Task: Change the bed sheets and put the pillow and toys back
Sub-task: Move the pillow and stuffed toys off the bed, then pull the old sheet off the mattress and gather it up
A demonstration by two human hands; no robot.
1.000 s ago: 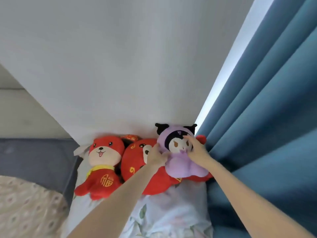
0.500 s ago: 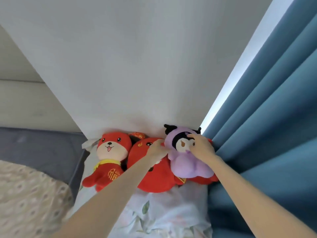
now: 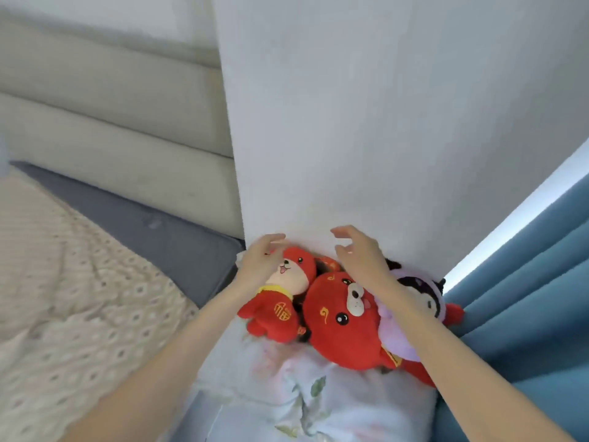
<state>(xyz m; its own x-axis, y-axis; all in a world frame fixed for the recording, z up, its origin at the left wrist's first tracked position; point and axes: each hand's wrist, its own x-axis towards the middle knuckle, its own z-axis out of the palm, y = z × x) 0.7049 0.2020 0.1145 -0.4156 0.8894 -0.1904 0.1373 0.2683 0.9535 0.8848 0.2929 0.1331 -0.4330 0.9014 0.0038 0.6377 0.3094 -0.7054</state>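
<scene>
- Both hands are stretched out to the far corner of the bed, where the wall (image 3: pixel 382 122) meets the blue curtain (image 3: pixel 526 298).
- The left hand (image 3: pixel 259 264) is loosely cupped against the head of the small red dog toy (image 3: pixel 288 282), with its fingers curved over the top. I can't see it gripping anything.
- The right hand (image 3: pixel 360 256) hovers above the big red plush (image 3: pixel 344 333), fingers spread and bent, holding nothing.
- The three toys lie in a row against the wall on the floral pillow (image 3: pixel 302 393). The purple plush (image 3: pixel 424 298) is nearest the curtain, under the right forearm.
- To the left are a cream eyelet cover (image 3: pixel 63 282), a grey sheet (image 3: pixel 159 237) and the padded headboard (image 3: pixel 111 122).
</scene>
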